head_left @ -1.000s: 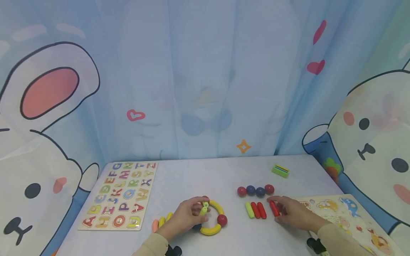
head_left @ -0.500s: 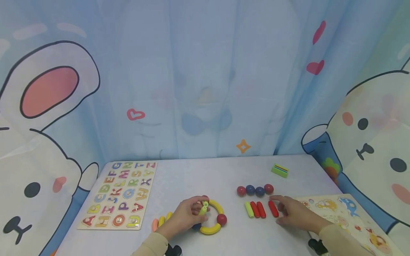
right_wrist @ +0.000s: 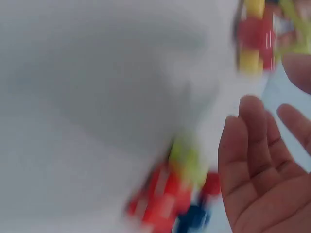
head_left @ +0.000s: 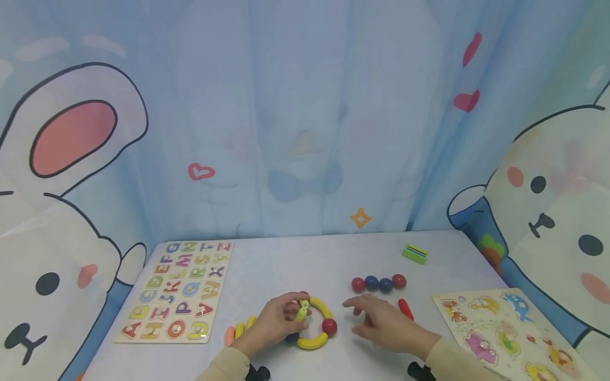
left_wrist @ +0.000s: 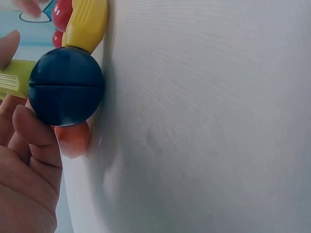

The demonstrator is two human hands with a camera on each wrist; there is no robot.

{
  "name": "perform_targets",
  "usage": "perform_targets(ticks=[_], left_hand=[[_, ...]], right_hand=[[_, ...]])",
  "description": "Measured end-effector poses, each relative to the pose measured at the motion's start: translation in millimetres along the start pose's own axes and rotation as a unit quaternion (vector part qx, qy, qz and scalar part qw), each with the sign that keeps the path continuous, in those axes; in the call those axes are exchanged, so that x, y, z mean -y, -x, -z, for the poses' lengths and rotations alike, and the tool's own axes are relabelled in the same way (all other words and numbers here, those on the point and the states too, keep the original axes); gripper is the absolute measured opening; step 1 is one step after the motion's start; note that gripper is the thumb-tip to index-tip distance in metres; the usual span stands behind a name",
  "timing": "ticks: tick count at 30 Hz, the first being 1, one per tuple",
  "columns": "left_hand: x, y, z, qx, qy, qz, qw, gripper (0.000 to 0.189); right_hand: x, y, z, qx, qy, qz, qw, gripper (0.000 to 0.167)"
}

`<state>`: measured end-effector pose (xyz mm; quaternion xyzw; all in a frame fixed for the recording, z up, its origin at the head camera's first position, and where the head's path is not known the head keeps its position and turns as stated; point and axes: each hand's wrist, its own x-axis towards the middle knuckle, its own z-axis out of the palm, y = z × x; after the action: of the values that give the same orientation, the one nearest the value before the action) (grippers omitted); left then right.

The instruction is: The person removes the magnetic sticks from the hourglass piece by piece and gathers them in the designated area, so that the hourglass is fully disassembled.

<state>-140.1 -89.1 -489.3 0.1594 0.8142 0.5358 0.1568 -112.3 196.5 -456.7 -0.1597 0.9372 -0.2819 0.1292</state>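
Observation:
My left hand pinches a light green rod at the left side of a ring of toy pieces. The ring has yellow curved pieces, a red ball on its right and a dark blue ball, seen large in the left wrist view. Right of the ring my right hand hovers, fingers loosely bent and nothing in its grasp. One red rod shows behind it; the other short rods are hidden by the hand in the head view, but appear blurred in the right wrist view.
Red and blue balls stand in a row behind the right hand. Left lies a letter board, right an animal puzzle board. A small green block sits farther back. Orange and yellow rods lie beside the left forearm.
My right hand has let go of the rightmost red rod, leaving it on the table, and has moved left towards the ring. The left hand keeps its place.

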Motion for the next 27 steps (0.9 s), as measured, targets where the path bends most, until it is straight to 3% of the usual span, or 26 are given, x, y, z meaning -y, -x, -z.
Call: perform_targets(ticks=[5,9,16,20,27], left_hand=[[-1.1,-0.4,-1.2,0.003,0.009,-0.002,0.9999,0.053],[-0.8,0.5,-0.5,-0.001,0.012,-0.001,0.9999,0.053],[1.9,2.4,2.7,-0.003,0.035,0.000,0.9994,0.054],[2.0,3.7,2.8,0.004,0.055,-0.017,0.9983,0.052],[1.5,3.6,5.3,0.000,0.065,-0.004,0.9979,0.047]], right_hand=[[19.0,-16.8,-28.9,0.003,0.002,0.016,0.9999,0.044],[23.3,-23.2,-39.5,-0.013,-0.003,0.010,0.9999,0.039],[22.0,-31.5,-43.8,-0.017,-0.017,0.002,0.9997,0.033],[17.9,-36.1,-43.0,-0.017,-0.027,-0.001,0.9995,0.035],[12.2,-40.7,-41.8,-0.014,-0.041,0.008,0.9990,0.034]])
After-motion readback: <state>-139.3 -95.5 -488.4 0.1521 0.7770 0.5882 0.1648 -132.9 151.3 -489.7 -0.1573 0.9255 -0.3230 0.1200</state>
